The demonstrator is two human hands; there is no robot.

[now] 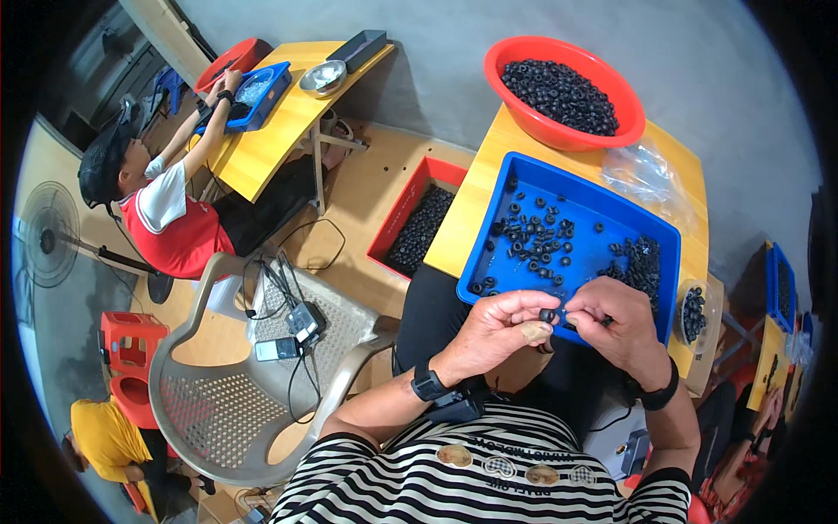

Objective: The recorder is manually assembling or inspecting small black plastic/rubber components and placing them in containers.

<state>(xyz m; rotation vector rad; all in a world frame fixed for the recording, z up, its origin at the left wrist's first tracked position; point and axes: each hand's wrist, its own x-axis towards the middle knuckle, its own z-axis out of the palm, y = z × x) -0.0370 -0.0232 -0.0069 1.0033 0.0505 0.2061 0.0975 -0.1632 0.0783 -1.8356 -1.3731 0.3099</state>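
Left hand [493,332]: your fingers pinch a small black rubber ring [547,314] at the fingertips, just in front of your lap.
Right hand [621,327]: it closes on what seems to be a second small dark piece, meeting the ring; the view is too small to tell it apart.
Blue plastic tray [583,262]: it sits on the yellow wooden surface [454,236] just beyond your hands, with loose black rings scattered inside.
Red round plastic basin [524,113]: farther back, heaped with black rings.
Red rectangular crate [397,218]: on the floor to your left, filled with black parts.
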